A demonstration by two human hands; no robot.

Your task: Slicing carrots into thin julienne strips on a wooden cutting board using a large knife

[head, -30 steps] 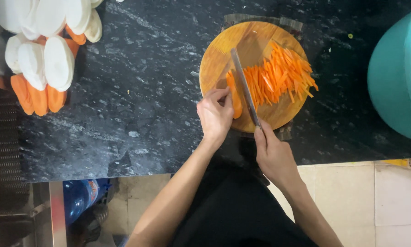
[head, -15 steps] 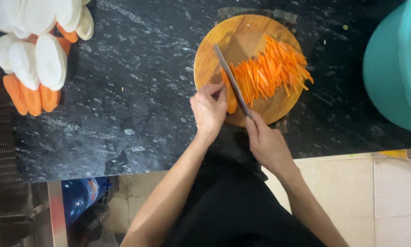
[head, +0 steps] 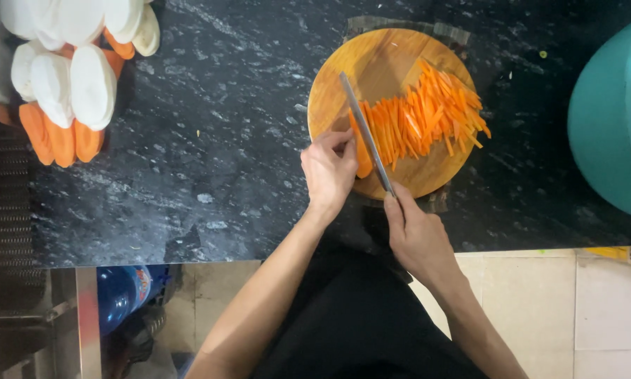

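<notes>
Head view: the right hand (head: pixel 417 235) is wrapped around the handle of a knife (head: pixel 366 132), while the left hand (head: pixel 328 168), fingers curled, pins a carrot piece (head: pixel 361 151) just beyond its fingertips on the round cutting board (head: pixel 371 67). Slicing into sticks looks well underway, with a pile of carrot sticks (head: pixel 427 116) lying past the blade; the next cut calls for keeping those fingertips tucked clear.

Even, soft overhead light fills the scene, with no hard shadows. The dark stone counter (head: pixel 210 140) shows faint sheen, the white slices (head: pixel 70 77) look nearly overexposed, and the frame stays reasonably sharp throughout.
</notes>
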